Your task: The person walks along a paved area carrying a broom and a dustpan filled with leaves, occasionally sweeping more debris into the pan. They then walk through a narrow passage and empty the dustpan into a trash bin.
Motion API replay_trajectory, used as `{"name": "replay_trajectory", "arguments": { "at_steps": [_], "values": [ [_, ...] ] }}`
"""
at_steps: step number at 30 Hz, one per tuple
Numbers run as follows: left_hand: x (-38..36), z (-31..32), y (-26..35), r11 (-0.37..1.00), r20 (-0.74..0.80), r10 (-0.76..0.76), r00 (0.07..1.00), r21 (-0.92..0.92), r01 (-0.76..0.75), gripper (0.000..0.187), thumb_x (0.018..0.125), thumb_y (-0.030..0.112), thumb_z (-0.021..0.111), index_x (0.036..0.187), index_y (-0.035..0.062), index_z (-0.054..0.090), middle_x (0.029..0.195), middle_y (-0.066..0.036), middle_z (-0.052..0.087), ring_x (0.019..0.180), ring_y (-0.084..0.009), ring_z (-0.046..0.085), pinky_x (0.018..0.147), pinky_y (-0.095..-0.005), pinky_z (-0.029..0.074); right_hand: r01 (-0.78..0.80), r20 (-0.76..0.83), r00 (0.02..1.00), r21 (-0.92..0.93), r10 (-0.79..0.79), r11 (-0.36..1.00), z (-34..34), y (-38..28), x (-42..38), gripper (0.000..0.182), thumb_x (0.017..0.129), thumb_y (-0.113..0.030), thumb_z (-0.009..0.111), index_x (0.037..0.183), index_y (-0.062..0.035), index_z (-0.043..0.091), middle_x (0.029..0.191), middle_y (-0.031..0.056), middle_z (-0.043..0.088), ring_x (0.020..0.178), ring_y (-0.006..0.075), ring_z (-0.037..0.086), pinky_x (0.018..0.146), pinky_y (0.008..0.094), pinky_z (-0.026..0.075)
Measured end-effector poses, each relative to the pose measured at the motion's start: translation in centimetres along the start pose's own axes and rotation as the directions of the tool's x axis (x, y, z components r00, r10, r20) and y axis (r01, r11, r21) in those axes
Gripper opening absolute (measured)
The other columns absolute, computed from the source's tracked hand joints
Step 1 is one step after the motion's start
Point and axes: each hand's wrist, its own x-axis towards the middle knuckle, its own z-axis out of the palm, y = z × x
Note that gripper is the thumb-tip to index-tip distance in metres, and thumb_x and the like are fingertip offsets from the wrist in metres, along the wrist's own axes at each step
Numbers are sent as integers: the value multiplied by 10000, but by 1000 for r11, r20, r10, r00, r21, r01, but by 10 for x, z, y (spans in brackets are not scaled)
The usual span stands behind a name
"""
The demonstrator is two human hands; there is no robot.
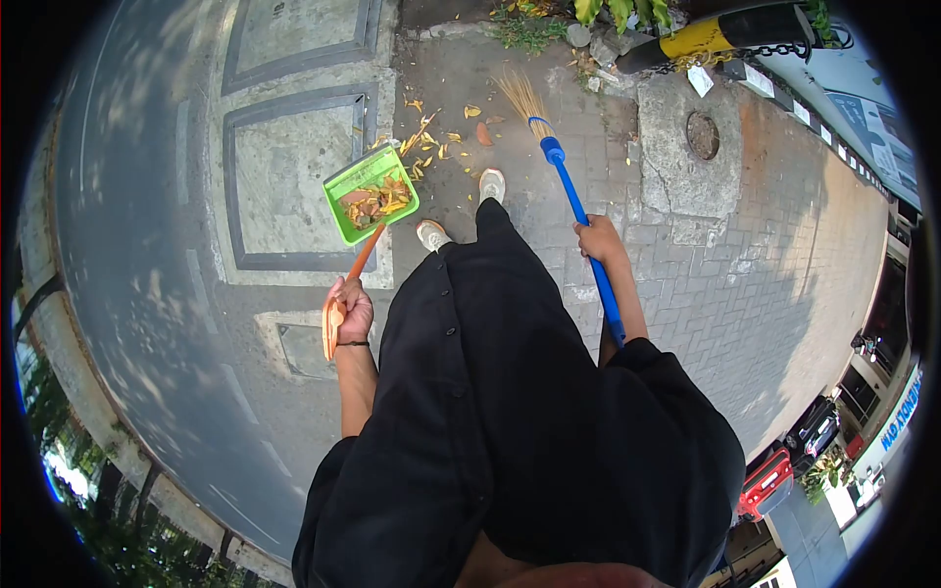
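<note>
My left hand (354,310) is closed around the orange handle of a green dustpan (330,189). Yellow and brown dry leaves (377,202) lie inside the pan, whose open side faces the scattered leaves (428,140) on the pavement. In my right hand (600,238) is the blue handle of a broom (571,192), gripped partway along. Its straw bristles (520,95) point forward, to the right of the scattered leaves. My two light shoes (492,184) stand between dustpan and broom.
Concrete slabs (294,176) border the asphalt road (127,245) on the left. Ahead right are a yellow-and-black post (701,39) with a chain and a concrete block (676,162) with a round cover. Brick paving (725,284) stretches right, toward a parked red car (766,485).
</note>
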Motion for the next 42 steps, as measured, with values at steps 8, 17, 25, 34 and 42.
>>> {"name": "replay_trajectory", "arguments": {
  "at_steps": [8, 17, 25, 34, 42],
  "values": [
    [-41, -26, 28, 992, -22, 69, 997, 109, -66, 122, 879, 65, 380, 866, -55, 399, 545, -34, 377, 415, -99, 345, 370, -204, 266, 49, -36, 997, -461, -74, 886, 36, -3, 112, 259, 682, -96, 483, 789, 117, 583, 747, 280, 608, 721, 384, 624, 677, 394, 502],
    [-49, -67, 59, 991, 12, 125, 992, 42, -126, 98, 856, 43, 398, 771, -3, 381, 536, -9, 339, 414, -102, 297, 372, -218, 246, 77, 248, 968, -172, -32, 982, 119, -42, -7, 191, 803, -125, 509, 735, 52, 529, 562, 119, 538, 434, 207, 512, 395, 357, 401],
    [-54, -101, 57, 957, 84, 270, 959, -133, -258, 178, 823, -4, 435, 683, 56, 343, 525, 0, 313, 418, -101, 290, 370, -222, 236, 461, 324, 886, -529, -332, 713, 71, -123, -35, 291, 831, -198, 509, 880, 86, 553, 593, 151, 560, 484, 238, 566, 466, 375, 435],
    [-71, -222, -60, 799, 247, 464, 850, -531, -282, 89, 869, 54, 369, 858, -34, 377, 553, -12, 345, 415, -93, 330, 363, -213, 258, 206, 599, 792, -76, -121, 976, 192, -204, 94, 218, 869, -194, 446, 806, 7, 499, 551, 81, 487, 433, 178, 476, 412, 334, 407],
    [-44, -273, -239, 609, 209, 635, 744, -728, -315, 78, 852, 38, 398, 844, -38, 384, 551, -15, 354, 415, -93, 348, 363, -210, 260, 669, 658, 733, -650, -174, 359, 94, -122, 133, 268, 889, -207, 374, 844, 28, 495, 531, 126, 492, 402, 224, 483, 386, 363, 408]
  ]
}}
